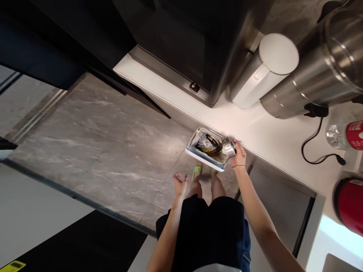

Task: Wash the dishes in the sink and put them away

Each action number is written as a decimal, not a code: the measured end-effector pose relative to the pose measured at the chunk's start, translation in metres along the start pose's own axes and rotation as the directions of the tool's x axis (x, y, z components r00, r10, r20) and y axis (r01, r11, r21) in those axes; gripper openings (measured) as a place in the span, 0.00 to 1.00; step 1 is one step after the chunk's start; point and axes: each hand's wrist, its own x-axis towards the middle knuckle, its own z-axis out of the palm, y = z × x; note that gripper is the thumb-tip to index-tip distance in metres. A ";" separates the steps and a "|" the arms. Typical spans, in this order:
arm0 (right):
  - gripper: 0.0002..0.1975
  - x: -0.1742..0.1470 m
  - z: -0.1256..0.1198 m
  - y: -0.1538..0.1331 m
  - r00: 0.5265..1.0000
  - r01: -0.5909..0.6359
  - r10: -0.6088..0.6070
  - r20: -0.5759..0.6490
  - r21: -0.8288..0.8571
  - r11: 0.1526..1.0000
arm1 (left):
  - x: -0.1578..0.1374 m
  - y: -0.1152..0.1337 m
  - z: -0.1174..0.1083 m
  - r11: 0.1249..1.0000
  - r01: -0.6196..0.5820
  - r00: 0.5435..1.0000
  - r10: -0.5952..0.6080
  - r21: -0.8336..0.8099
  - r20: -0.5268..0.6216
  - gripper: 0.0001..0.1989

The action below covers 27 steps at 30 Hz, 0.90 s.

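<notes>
My right hand (239, 154) is closed on the edge of a silvery metal strainer basket (227, 147) with slots in its side. The strainer is tilted over the right end of a white and blue-grey waste bin (204, 161) at the counter's front edge. Inside the bin lie crumpled clear plastic, dark wrappers and other rubbish (209, 145). To the left of the bin, my left hand (180, 185) hangs free above the floor, fingers apart and nothing in them.
On the white counter (241, 128) stand a white cylindrical container (263, 71), a large steel vessel (314, 64), a loose black cable (304, 147) and a bottle with a red label (344, 136). A dark appliance (176, 45) sits at the back. Grey tiles (121, 136) cover the floor.
</notes>
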 end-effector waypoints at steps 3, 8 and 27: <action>0.06 0.000 0.013 0.034 0.983 0.166 -0.144 0.109 -0.221 0.961 | -0.003 0.034 0.012 0.995 -0.092 0.994 0.090 -0.030 -0.063 0.10; 0.05 0.005 0.017 0.065 0.946 0.233 -0.115 0.304 -0.389 0.891 | -0.001 0.109 0.063 0.934 -0.354 0.890 0.324 0.039 0.322 0.14; 0.10 0.032 0.021 0.069 0.830 0.288 0.083 0.551 -0.552 0.782 | 0.053 0.147 0.062 0.550 -0.669 0.739 0.568 0.500 0.363 0.11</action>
